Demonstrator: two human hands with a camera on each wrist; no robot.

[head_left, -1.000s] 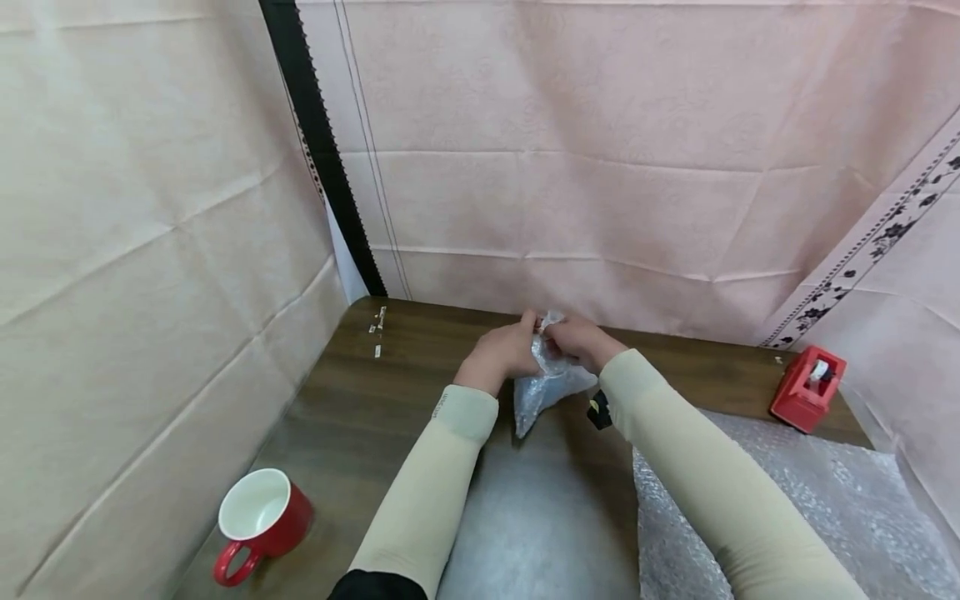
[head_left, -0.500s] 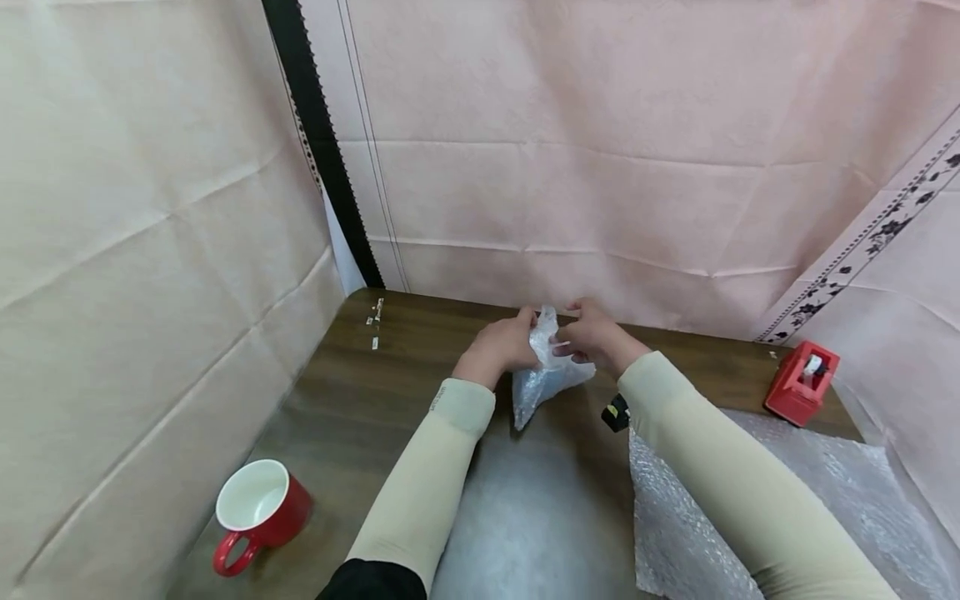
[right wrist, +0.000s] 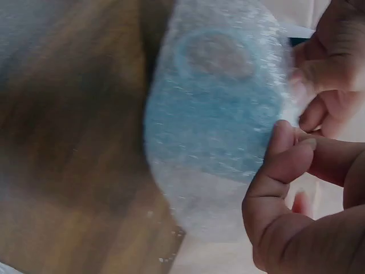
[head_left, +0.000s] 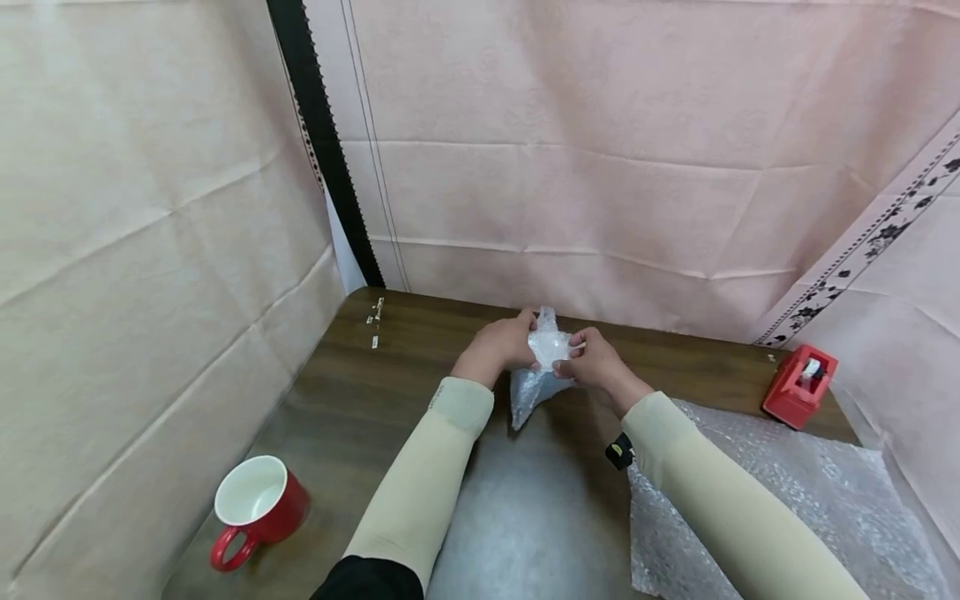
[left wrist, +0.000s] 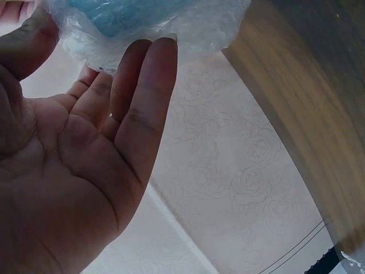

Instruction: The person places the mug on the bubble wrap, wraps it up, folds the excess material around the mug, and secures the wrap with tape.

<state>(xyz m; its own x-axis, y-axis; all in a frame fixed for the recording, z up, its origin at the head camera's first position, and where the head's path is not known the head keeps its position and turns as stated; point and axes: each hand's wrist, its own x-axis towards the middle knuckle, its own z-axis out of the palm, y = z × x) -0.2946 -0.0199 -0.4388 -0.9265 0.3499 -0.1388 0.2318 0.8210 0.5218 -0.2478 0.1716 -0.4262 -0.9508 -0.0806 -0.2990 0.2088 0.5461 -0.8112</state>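
Observation:
A bundle of bubble wrap [head_left: 540, 385] stands near the table's back edge, between both hands. Through its layers in the right wrist view shows a light-blue object [right wrist: 211, 123] with a ring-like outline near one end; its kind is hard to make out. My left hand [head_left: 498, 347] grips the bundle's left side, thumb and fingers on opposite sides in the left wrist view, where the bubble wrap [left wrist: 194, 25] fills the top. On the right side, my right hand [head_left: 597, 364] pinches the edge of the wrap between thumb and fingertips.
A red mug [head_left: 281, 512], white inside, stands at the table's left front. To the right lies a flat bubble wrap sheet [head_left: 810, 500], with a red tape dispenser [head_left: 798, 392] behind it. Small tape scraps [head_left: 377, 321] stick to the back-left corner. Cloth walls [head_left: 600, 167] enclose the table.
My right hand has left the bundle's top, spread apart from it, then come back lower to pinch its right edge. The loose right corner is drawn inward. My left hand stays in place.

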